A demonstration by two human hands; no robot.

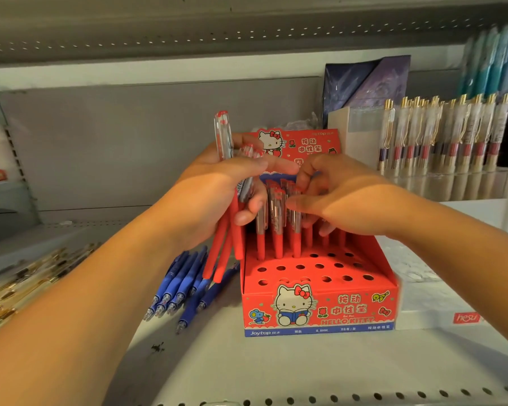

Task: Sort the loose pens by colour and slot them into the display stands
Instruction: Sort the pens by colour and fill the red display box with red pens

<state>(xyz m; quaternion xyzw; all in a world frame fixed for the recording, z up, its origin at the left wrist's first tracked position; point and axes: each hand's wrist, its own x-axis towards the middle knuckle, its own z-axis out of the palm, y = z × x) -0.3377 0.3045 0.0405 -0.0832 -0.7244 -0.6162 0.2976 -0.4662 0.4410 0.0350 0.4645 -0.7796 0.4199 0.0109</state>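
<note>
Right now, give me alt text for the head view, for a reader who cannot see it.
A left hand grips a bundle of red pens while the right hand reaches among the standing pens in the back rows of a red display stand. Loose blue pens lie on the shelf beside it.

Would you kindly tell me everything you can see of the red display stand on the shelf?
The red display stand looks like printed cardboard, with a cartoon cat on its front and on its upright back card, and a blue strip along the bottom. Its stepped top has rows of round holes: the front rows are empty, and farther back red pens stand upright in them. It sits squarely on the pale shelf. The right hand curls round some pen tops.
</note>
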